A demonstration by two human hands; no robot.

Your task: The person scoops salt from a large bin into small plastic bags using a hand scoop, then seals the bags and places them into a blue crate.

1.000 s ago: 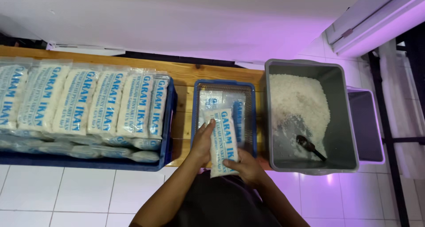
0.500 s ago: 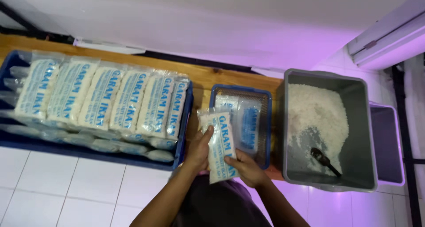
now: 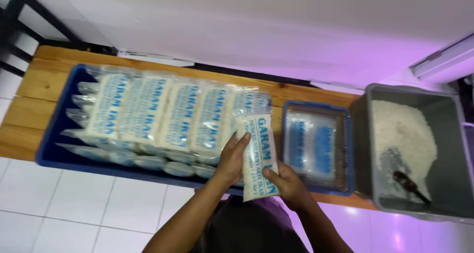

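I hold one clear plastic packet of white salt with blue print upright between both hands. My left hand grips its left edge, my right hand holds its lower right side. The packet hangs over the right end of a big blue crate where several like packets stand in a row. To the right sits a small blue basket with flat packets in it.
A grey tub of loose white salt with a dark scoop stands at the far right. All rests on a wooden bench against a white wall. White floor tiles lie below.
Both hands have carried the packet leftward from over the small basket to the right end of the big crate. The view has shifted left too.
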